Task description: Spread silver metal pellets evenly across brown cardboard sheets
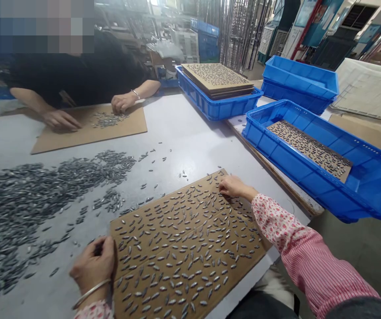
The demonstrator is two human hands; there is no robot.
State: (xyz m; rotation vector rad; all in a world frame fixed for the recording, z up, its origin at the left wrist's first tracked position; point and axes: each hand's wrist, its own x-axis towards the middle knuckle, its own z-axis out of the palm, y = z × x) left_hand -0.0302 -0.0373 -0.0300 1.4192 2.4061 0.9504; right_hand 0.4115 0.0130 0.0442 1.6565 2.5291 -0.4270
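Cardboard point(245, 266) lies between the hands point(94, 265), seemingly touching both.

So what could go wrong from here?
The spindle-shaped metal pieces appear loose on the cardboard sheet; a tilt might slide some off. The right hand, near the sheet's far corner, could nudge a few over the edge. The cardboard stack rises above its blue crate; a knock might shake pieces off.

hands point(92, 263) point(232, 186): bare | 1 silvery bangle point(91, 293), left side | right sleeve point(326, 270): pink-striped | cuffs point(272, 219) point(94, 310): white, red-patterned
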